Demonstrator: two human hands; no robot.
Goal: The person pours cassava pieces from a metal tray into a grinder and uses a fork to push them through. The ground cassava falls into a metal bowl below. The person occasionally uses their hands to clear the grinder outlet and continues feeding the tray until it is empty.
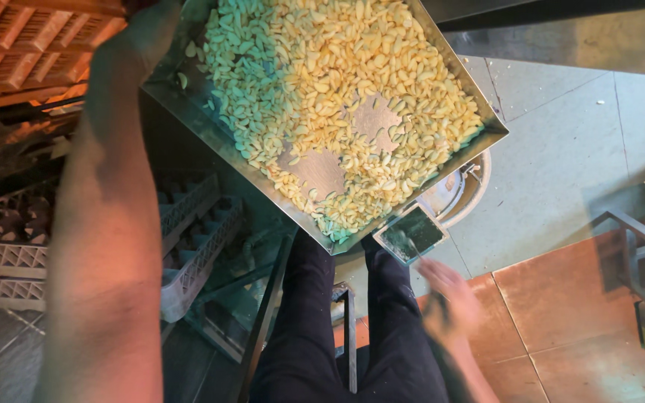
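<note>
The left hand (151, 26) reaches up to the far left edge of a steel tray (188, 112) of peeled garlic cloves (322, 82), its grip hidden, while the blurred right hand (446, 298) closes around a scraper (412, 235) near the tray's low corner.

Commercial kitchen: steel tray (188, 104), dish racks (195, 246)

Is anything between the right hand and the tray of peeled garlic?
Partly. The right hand, blurred, is low over the floor tiles, apart from the tray. A small rectangular metal blade or scoop sits between it and the tray's near corner. The left hand is hidden at the tray's far edge.
</note>
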